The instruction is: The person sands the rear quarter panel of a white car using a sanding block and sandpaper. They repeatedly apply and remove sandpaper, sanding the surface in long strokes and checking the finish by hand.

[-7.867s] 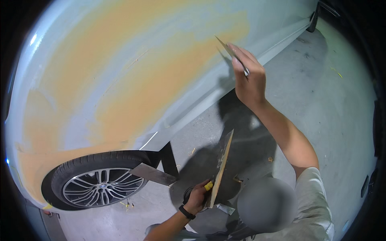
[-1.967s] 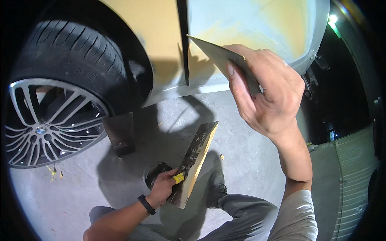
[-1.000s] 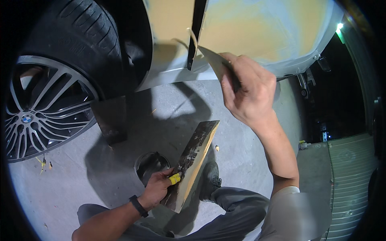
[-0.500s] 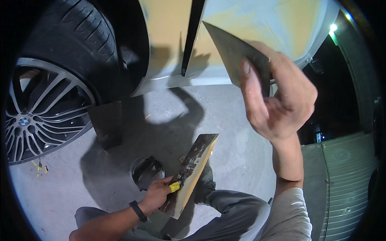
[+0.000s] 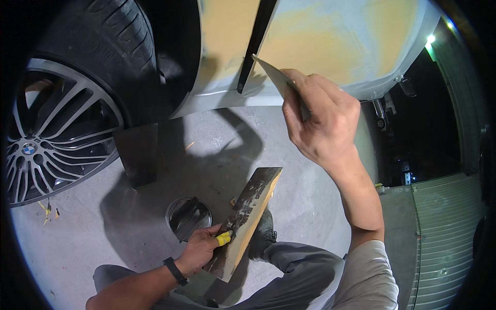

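My right hand [image 5: 328, 119] is raised in front of the car body panel [image 5: 325, 36], pinching a thin flat filler spreader [image 5: 273, 74]. The spreader is seen nearly edge-on, its tip near the dark gap in the panel; whether it touches is unclear. Tan patches of filler cover much of the pale panel. Low over my knees, my left hand [image 5: 199, 251] grips a long dark mixing board [image 5: 253, 199], tilted, with a thick strip of cream filler along its right edge. Something yellow [image 5: 223, 237] is wrapped at the fingers of that hand.
A black tire [image 5: 93, 46] with a spoked wheel [image 5: 57, 139] stands at the left. Next to it is a dark flat plate [image 5: 138, 155]. A round tin [image 5: 189, 219] sits on the grey floor [image 5: 310, 196]. A ribbed shutter [image 5: 447, 237] is at the right.
My right hand has moved left and slightly down with the spreader, which has turned from showing its broad face to nearly edge-on. My left hand and the board have barely moved.
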`<state>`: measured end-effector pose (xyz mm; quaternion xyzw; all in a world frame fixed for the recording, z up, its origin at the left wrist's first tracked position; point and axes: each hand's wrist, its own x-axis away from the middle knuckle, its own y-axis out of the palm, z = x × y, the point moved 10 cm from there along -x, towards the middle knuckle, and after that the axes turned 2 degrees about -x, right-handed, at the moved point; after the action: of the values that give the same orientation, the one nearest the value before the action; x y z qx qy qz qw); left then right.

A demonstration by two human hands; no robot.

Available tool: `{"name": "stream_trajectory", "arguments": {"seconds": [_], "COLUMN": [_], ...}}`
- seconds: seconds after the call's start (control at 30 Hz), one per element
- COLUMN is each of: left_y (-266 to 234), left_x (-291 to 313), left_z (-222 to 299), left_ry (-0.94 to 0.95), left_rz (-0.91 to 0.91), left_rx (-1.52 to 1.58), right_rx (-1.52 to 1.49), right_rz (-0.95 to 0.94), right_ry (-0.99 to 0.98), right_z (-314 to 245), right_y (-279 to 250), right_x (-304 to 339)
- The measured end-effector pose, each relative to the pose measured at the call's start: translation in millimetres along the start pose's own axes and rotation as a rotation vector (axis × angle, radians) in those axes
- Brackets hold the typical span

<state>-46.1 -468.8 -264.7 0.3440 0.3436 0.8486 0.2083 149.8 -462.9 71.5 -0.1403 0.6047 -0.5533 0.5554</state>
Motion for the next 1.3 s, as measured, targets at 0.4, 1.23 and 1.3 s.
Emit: {"name": "stream_trajectory", "arguments": {"seconds": [0.4, 1.23, 1.3], "left_y": [1.6, 2.1, 4.9], "left_x": [4.7, 5.9, 4.5], "left_z": [7.7, 10.9, 11.2], "left_ry": [0.001, -0.022, -0.020], "left_rz": [-0.009, 0.008, -0.025], "left_rx": [-0.060, -0.069, -0.004], "right_rx": [-0.109, -0.068, -0.029], "right_rz": [-0.054, 0.050, 0.125], "right_ry": [0.121, 0.013, -0.057], "right_z": [2.3, -14.2, -8.0], "right_y": [39.4, 1.6, -30.2], "right_x": [24.8, -12.8, -25.3]}}
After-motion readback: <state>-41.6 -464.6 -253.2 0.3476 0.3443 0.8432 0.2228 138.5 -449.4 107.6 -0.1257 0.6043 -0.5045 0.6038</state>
